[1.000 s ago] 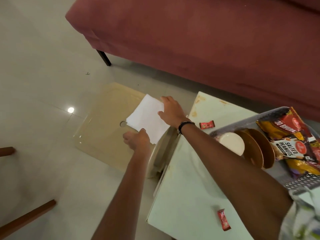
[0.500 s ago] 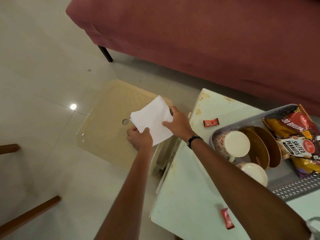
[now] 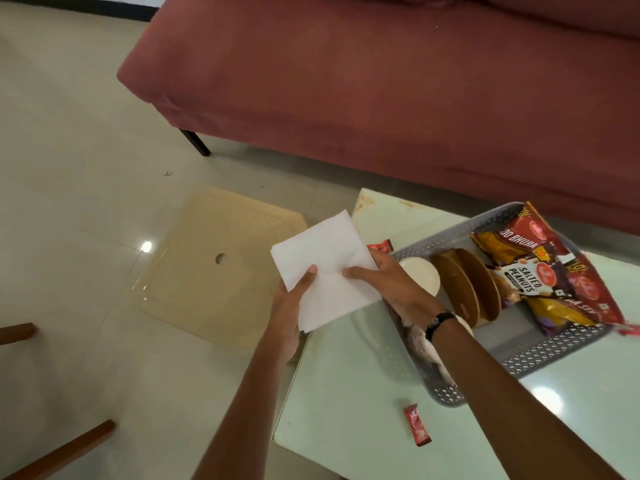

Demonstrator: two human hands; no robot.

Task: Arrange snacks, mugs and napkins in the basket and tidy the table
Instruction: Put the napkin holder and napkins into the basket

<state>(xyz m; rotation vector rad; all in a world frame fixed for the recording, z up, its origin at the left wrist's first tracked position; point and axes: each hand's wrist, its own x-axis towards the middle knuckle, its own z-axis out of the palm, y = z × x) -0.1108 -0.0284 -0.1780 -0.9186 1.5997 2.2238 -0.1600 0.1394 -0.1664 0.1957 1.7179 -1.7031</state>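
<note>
Task partly done. Basket [image 3: 519,355] on table [image 3: 346,393] already holds mugs [image 3: 420,277], brown plates [image 3: 464,289], snack packets [image 3: 554,268]. White napkin [image 3: 325,268] held above table edge, pinched by left hand [image 3: 289,306] and right hand [image 3: 388,285]; not yet in basket. Two red sachets [image 3: 417,424] remain loose on table.

Matt white paper napkin [image 3: 325,268]; glossy table [image 3: 346,393]; perforated plastic basket [image 3: 530,351].

head view, looking down, near table [image 3: 346,393]

a red sofa [image 3: 381,81] stands on glossy pale floor tiles [image 3: 69,133] behind the table [image 3: 346,393].
</note>
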